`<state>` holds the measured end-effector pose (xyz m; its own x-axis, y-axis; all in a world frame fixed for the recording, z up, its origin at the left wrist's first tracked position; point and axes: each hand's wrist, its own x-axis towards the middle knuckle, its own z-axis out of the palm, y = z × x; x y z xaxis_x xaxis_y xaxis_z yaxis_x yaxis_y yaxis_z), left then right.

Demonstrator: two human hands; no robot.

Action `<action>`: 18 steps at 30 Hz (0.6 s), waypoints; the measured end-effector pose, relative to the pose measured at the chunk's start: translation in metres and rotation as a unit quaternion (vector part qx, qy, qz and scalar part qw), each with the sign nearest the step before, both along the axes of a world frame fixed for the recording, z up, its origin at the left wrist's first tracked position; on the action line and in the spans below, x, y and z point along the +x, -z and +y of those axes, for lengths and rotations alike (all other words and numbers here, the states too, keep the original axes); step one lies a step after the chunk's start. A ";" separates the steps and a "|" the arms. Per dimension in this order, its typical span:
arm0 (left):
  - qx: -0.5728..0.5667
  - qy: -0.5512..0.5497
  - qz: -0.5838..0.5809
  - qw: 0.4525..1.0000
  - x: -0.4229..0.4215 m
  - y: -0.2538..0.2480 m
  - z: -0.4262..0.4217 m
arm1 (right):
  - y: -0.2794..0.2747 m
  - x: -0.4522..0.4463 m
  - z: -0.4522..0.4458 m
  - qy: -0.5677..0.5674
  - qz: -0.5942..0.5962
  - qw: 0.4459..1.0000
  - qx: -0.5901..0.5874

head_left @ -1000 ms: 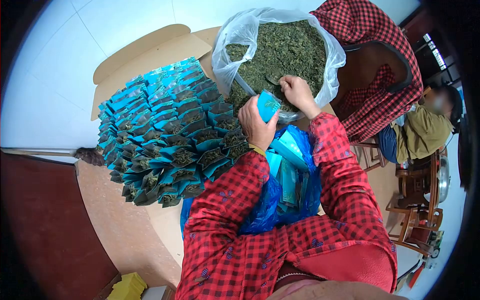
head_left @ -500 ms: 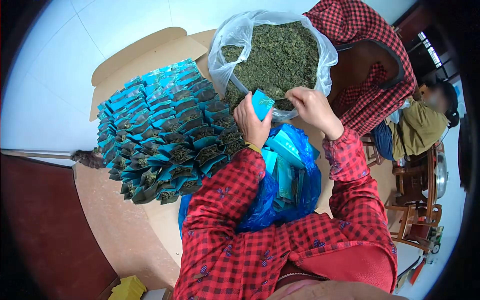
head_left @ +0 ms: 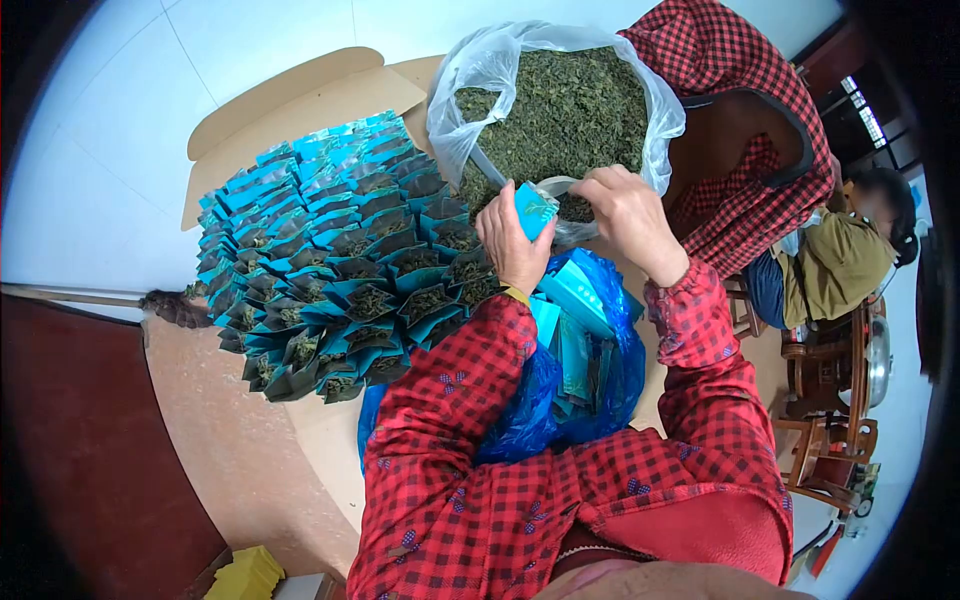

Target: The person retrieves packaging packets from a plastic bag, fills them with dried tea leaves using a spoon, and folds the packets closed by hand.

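My left hand [head_left: 512, 243] is closed around a small blue-green packet [head_left: 535, 208] with a leaf print, thumb in front. My right hand [head_left: 632, 218] grips a small pale-rimmed cup [head_left: 553, 186] right beside the packet's top; its contents are hard to make out. Both hands are at the near edge of a clear plastic bag [head_left: 664, 108] full of dried green tea leaves [head_left: 575, 110]. Below them, a blue plastic bag [head_left: 625, 375] contains several flat, unfilled packets [head_left: 575, 350]. To the left stand tight rows of upright packets [head_left: 340, 260], many showing leaves in their open tops.
A cardboard sheet [head_left: 290, 95] with raised flaps lies under the packets. Red checked cloth [head_left: 700, 45] drapes over something beyond the tea bag. At right, another person [head_left: 835, 260] sits near a wooden table [head_left: 858, 380]. A yellow object [head_left: 248, 575] lies at lower left.
My right hand has brought the cup up out of the tea leaves to the packet, so its round rim now shows. The left hand still holds the packet; the view has shifted slightly.
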<state>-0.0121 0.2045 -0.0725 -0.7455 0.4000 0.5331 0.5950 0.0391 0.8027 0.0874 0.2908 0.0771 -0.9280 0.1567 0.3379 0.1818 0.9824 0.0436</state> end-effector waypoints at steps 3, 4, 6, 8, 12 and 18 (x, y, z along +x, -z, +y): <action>0.009 -0.001 0.000 1.000 0.002 0.001 -0.001 | 0.009 0.015 0.011 0.044 0.021 0.996 -0.070; 0.023 -0.003 0.004 1.000 0.002 0.001 -0.001 | 0.020 0.020 0.017 0.068 0.016 0.996 -0.063; 0.049 -0.008 0.015 0.999 0.002 0.001 -0.001 | 0.026 0.021 0.018 0.117 0.009 0.992 -0.049; 0.069 0.003 0.002 0.998 0.003 0.001 0.000 | 0.035 0.019 0.013 0.067 0.067 0.990 -0.101; 0.103 0.027 -0.028 0.994 0.005 0.007 0.001 | 0.049 0.000 -0.009 -0.039 0.155 0.968 -0.193; 0.126 0.012 -0.013 0.992 0.005 0.008 0.003 | 0.023 -0.008 -0.024 0.005 -0.003 0.982 -0.190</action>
<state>-0.0068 0.2075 -0.0810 -0.7515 0.2743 0.6000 0.5731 -0.1791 0.7997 0.0796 0.2666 0.0537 -0.9275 0.2802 0.2474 0.1928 0.9257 -0.3254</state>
